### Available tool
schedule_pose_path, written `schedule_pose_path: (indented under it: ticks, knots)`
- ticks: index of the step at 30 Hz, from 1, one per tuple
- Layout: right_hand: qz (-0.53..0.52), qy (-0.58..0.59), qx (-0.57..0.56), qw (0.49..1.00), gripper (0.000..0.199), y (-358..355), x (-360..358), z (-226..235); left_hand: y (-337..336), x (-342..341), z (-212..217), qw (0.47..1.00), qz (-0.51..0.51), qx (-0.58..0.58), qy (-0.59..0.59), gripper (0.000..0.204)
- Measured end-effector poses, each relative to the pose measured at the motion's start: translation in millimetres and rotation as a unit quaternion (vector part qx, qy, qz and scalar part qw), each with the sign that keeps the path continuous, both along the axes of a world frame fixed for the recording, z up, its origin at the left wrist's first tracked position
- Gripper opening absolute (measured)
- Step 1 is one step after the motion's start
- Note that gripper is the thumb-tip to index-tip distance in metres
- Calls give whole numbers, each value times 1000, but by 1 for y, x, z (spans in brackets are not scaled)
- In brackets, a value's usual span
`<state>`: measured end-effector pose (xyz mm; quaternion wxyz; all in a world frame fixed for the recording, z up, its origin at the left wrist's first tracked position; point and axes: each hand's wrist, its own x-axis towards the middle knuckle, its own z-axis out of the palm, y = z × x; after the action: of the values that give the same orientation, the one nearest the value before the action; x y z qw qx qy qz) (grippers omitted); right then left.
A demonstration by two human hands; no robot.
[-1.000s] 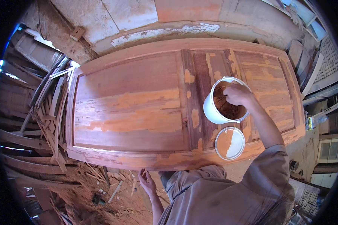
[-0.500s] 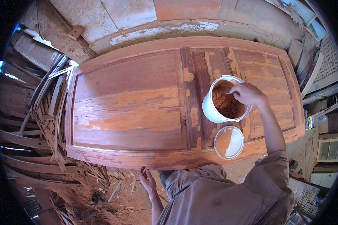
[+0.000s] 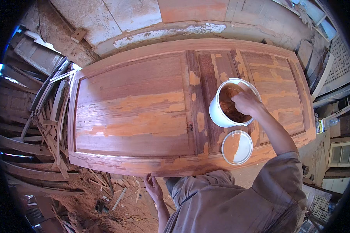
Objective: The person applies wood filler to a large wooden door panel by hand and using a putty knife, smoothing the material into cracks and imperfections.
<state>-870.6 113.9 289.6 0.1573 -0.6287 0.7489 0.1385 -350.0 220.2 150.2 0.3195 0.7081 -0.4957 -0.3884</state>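
A white bucket [image 3: 220, 112] of thick reddish-brown filler [image 3: 230, 93] stands on a wooden panelled door [image 3: 132, 79] lying flat. My right hand [image 3: 248, 101] reaches over the bucket's right rim, its fingers closed and dipped inside. They grip a putty knife, whose thin blade is now hidden by the hand and the filler. In front of the bucket lies its round lid [image 3: 243, 147], partly smeared with orange filler. My left hand [image 3: 154, 188] hangs by the door's near edge, holding nothing, fingers loosely apart. Orange filler patches cover parts of the door's panels and frame.
Wooden strips [image 3: 50, 134] are piled off the door's left end. Sawdust and scraps cover the floor [image 3: 118, 209] at lower left. Beyond the door's far edge runs a dusty wall [image 3: 198, 11]. A plastic bottle [image 3: 331, 122] and stored panels [image 3: 340, 155] stand at the right.
My right hand has moved left and lower into the bucket, and the blade seen before is now out of sight. My left hand, the bucket and the lid have stayed about where they were.
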Motion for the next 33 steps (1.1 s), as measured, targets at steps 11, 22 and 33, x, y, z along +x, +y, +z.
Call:
schedule_pose_path:
  ticks: [11, 22, 33]
  knots:
    - [-235, -382, 53, 892, 27, 73, -46, 70, -1, -3, -23, 998, -19, -57, 32, 32]
    - [-166, -241, -186, 938, 22, 76, -3, 35, -14, -16, 1, 997, -31, -58, 27, 32]
    - [-35, -2, -21, 999, 20, 7, -2, 5, -3, -9, -6, 997, 1, -80, 21, 33]
